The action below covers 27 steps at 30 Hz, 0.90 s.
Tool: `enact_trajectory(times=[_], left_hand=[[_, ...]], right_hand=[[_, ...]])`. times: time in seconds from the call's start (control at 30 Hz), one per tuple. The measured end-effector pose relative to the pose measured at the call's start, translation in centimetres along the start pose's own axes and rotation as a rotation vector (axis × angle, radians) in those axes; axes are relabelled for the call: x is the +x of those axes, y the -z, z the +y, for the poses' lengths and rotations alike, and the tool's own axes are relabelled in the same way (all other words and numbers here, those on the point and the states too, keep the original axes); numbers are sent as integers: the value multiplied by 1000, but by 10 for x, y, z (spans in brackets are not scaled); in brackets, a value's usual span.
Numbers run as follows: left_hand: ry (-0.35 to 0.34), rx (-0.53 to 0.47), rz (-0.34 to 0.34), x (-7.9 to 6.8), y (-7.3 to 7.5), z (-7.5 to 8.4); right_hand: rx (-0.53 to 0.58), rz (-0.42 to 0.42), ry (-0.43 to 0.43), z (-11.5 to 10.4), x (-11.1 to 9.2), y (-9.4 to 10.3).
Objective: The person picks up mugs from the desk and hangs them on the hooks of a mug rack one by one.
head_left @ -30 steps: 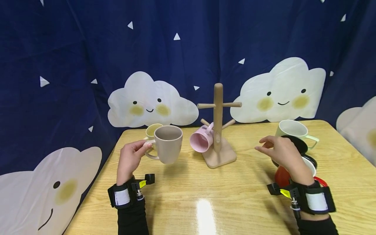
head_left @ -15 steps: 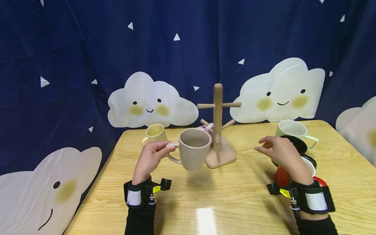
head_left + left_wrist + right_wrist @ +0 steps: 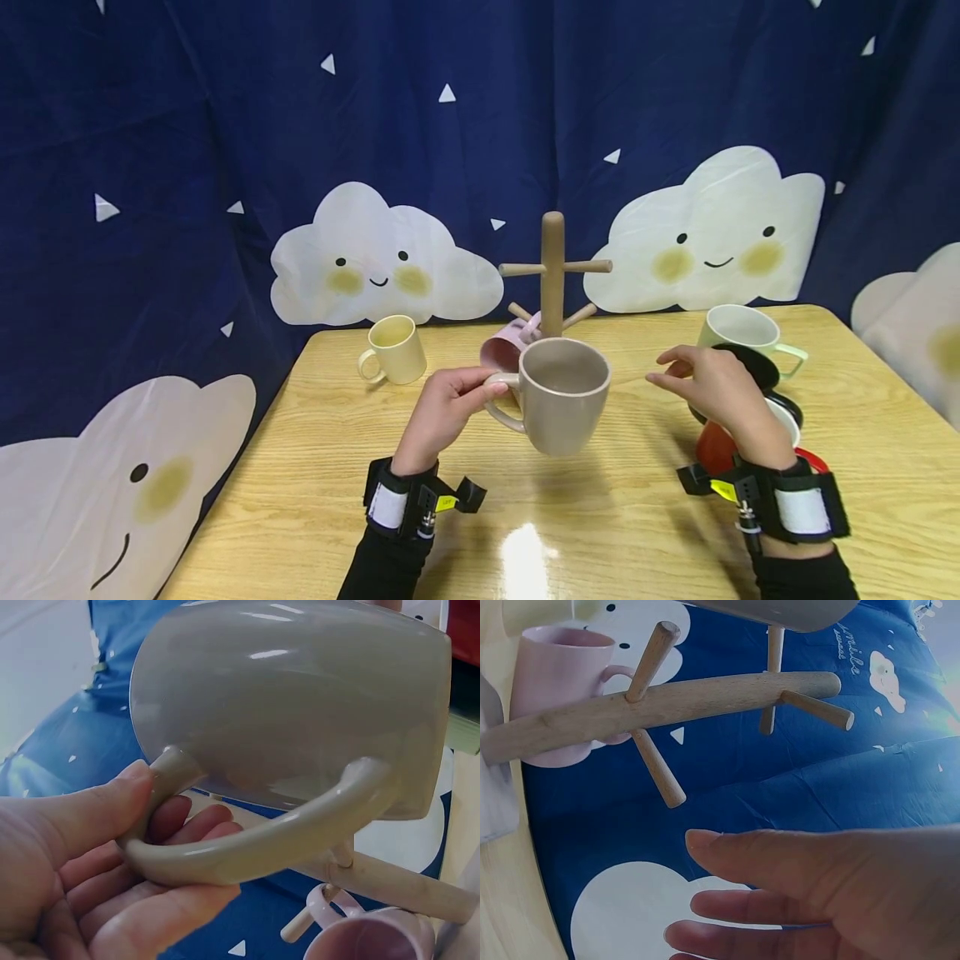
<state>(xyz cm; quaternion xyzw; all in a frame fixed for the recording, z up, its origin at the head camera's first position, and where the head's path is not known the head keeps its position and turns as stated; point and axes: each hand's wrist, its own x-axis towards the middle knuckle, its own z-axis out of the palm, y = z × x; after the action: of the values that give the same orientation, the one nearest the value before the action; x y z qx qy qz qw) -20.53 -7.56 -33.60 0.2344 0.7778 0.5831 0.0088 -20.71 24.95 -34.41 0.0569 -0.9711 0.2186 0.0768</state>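
Note:
A greige mug (image 3: 564, 398) is held up above the table by my left hand (image 3: 442, 415), whose thumb and fingers pinch its handle. It hangs upright in front of the wooden mug tree (image 3: 552, 250) and hides the base in the head view. On a lower peg of the tree hangs a pink mug (image 3: 504, 343), tilted, also seen in the right wrist view (image 3: 561, 671). My right hand (image 3: 723, 392) hovers at the right, fingers relaxed with nothing between them. Below and behind it are a red mug (image 3: 714, 450) and a black item (image 3: 750, 365), partly hidden.
A pale yellow mug (image 3: 397, 354) stands at the back left of the table (image 3: 315, 500). At the back right stands a white mug (image 3: 744, 327) with a light green handle. A dark blue curtain (image 3: 450, 50) hangs behind the table.
My left hand has carried the greige mug to the right and a little nearer, from beside the yellow mug to in front of the tree. The right hand has stayed almost still.

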Motion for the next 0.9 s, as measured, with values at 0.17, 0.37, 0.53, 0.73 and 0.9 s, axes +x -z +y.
enact_trajectory(times=[0.17, 0.37, 0.53, 0.73, 0.9], left_hand=[[81, -34, -30, -1, -5, 1], [184, -113, -118, -1, -10, 0], [181, -106, -130, 0, -10, -2], [176, -113, -101, -1, -8, 1], [172, -151, -98, -4, -8, 4]], right_hand=[[6, -3, -8, -1, 1, -1], [7, -8, -19, 0, 1, -1], [155, -68, -23, -3, -1, 1], [802, -376, 223, -2, -4, 8], [1090, -558, 412, -13, -7, 1]])
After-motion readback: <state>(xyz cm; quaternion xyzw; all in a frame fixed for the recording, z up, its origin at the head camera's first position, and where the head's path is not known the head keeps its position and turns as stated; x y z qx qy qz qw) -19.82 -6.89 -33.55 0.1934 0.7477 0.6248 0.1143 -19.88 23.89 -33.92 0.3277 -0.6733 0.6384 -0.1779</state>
